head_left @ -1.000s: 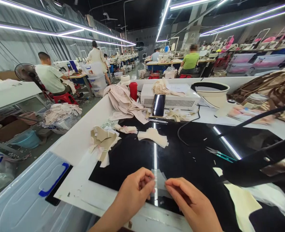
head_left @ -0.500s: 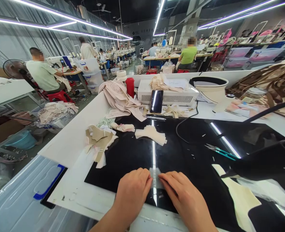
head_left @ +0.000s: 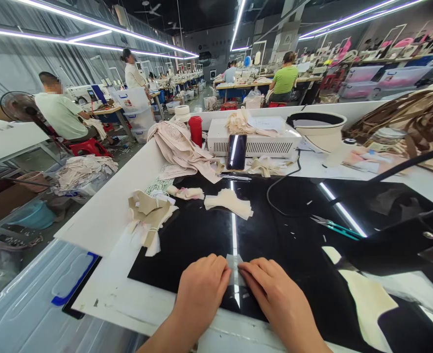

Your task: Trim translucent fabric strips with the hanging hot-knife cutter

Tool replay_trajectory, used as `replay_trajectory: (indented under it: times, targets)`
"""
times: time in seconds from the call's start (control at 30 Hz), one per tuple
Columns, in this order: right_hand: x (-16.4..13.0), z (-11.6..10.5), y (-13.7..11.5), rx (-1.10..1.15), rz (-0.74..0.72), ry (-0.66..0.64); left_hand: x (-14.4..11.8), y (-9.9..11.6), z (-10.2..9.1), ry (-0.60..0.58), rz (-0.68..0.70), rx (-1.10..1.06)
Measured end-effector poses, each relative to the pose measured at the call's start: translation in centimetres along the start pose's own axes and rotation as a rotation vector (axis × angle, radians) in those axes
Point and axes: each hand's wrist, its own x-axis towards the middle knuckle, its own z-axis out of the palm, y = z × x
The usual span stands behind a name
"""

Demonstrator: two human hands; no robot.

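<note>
Together, left hand [head_left: 202, 289] and right hand [head_left: 275, 296] press fingertips down on a small translucent piece [head_left: 235, 264] at the black bench's [head_left: 282, 245] near edge, apparently flattening it.

No text, label, brand or number is showing clearly enough to be read. A triangular sign [head_left: 287, 39] is hanging on the far pillar [head_left: 289, 29], but its marking is staying too small to make out.

A: Left hand [head_left: 202, 289], right hand [head_left: 277, 301] — gloves, rings?
B: Neither. Both bare, no watch or bracelet; forearms bare to the frame edge, no sleeve showing.
</note>
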Motion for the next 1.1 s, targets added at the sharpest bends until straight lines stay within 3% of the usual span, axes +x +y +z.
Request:
replay_trajectory:
  times: [0.27,0.53,1.1]
  targets:
    - [0.1,0.2,0.1,-0.007,-0.003,0.003,0.3,0.1,-0.3,0.03,0.022,0.04]
    - [0.2,0.2,0.0,-0.029,-0.01,0.016,0.2,1.3,-0.3,0.215,0.264,-0.02]
    - [0.3,0.0,-0.3,-0.054,-0.002,0.053,0.1,0.9,1.3,0.234,0.337,-0.033]
